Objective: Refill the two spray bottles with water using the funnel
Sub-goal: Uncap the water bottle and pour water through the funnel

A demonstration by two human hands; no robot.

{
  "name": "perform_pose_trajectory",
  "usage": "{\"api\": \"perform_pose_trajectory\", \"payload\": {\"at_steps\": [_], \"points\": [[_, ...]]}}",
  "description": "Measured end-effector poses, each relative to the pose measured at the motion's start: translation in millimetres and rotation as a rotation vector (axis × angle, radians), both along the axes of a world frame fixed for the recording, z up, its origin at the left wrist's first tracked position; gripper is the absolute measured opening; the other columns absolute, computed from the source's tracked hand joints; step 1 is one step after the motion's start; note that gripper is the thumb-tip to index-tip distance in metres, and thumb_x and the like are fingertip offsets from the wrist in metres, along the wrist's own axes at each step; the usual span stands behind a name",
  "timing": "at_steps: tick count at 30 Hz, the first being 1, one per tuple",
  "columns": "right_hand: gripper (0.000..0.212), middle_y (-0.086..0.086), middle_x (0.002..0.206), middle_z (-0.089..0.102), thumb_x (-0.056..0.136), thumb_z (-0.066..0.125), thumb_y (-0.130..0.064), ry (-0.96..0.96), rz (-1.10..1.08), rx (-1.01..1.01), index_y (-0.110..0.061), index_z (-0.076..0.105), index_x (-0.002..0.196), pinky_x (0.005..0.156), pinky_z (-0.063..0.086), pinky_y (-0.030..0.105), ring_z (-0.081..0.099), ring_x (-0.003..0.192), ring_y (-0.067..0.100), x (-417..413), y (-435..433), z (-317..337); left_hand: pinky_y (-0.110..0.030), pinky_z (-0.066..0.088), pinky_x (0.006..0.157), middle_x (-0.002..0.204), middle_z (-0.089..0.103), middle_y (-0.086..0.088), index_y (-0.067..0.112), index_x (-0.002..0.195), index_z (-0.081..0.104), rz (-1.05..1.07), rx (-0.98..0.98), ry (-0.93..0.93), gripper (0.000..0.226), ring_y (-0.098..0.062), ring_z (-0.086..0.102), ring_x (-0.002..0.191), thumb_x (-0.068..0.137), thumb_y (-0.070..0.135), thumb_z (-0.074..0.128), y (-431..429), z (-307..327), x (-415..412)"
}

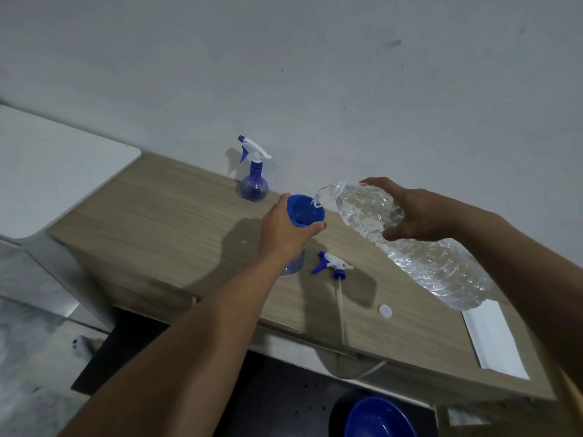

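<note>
My left hand grips a blue funnel that stands in the neck of an open blue spray bottle, mostly hidden under the hand. A large clear water bottle is tilted in my right hand, its mouth over the funnel with water running in. That bottle's blue-and-white spray head lies on the wooden table, its white tube pointing toward me. A second blue spray bottle, spray head on, stands upright by the wall.
A small white cap lies near the table's front edge. A white sheet or tray rests at the table's right end. Under the table sits a blue bowl. The grey wall runs right behind the table.
</note>
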State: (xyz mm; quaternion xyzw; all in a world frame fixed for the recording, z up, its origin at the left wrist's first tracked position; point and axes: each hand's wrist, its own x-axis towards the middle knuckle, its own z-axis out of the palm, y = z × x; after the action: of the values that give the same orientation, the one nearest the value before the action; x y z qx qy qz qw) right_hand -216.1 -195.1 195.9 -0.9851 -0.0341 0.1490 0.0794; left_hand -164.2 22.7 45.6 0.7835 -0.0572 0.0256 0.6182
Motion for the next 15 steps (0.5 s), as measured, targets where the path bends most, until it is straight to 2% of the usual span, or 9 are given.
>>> {"api": "perform_pose_trajectory", "payload": {"at_steps": [4,9,11,15], "points": [[0.098,0.009,0.095,0.061,0.083,0.079,-0.025,-0.003,-0.002,-0.005,-0.048,0.011,0.15,0.08,0.04,0.033,0.059,0.105,0.032,0.2,-0.9,0.2,-0.028,0.055,0.082,0.103,0.065,0.016,0.036,0.105,0.058,-0.005,-0.001,-0.002,0.058,-0.005,0.062,0.096,0.056,0.051,0.086,-0.1,0.5,0.3],[0.098,-0.001,0.082,0.057,0.083,0.078,-0.023,0.0,0.005,-0.006,-0.048,0.013,0.151,0.078,0.038,0.031,0.058,0.099,0.029,0.5,2.2,1.3,-0.028,0.054,0.081,0.105,0.065,0.016,0.035,0.106,0.057,-0.004,0.014,-0.006,0.06,-0.006,0.062,0.097,0.056,0.053,0.085,-0.1,0.1,0.0],[0.097,0.0,0.082,0.057,0.083,0.078,-0.023,0.0,0.012,-0.009,-0.047,0.013,0.151,0.077,0.038,0.031,0.059,0.093,0.027,0.9,3.0,1.3,-0.028,0.054,0.081,0.105,0.065,0.016,0.035,0.107,0.057,-0.01,0.006,-0.003,0.06,-0.006,0.062,0.097,0.056,0.053,0.085,0.0,0.0,0.1],[0.098,0.004,0.086,0.061,0.083,0.078,-0.023,-0.002,0.017,-0.003,-0.047,0.012,0.151,0.078,0.039,0.032,0.06,0.098,0.029,1.6,1.3,-0.7,-0.019,0.05,0.076,0.104,0.065,0.016,0.034,0.106,0.058,-0.008,0.0,0.0,0.058,-0.003,0.061,0.096,0.058,0.048,0.087,0.4,2.6,-1.4]]}}
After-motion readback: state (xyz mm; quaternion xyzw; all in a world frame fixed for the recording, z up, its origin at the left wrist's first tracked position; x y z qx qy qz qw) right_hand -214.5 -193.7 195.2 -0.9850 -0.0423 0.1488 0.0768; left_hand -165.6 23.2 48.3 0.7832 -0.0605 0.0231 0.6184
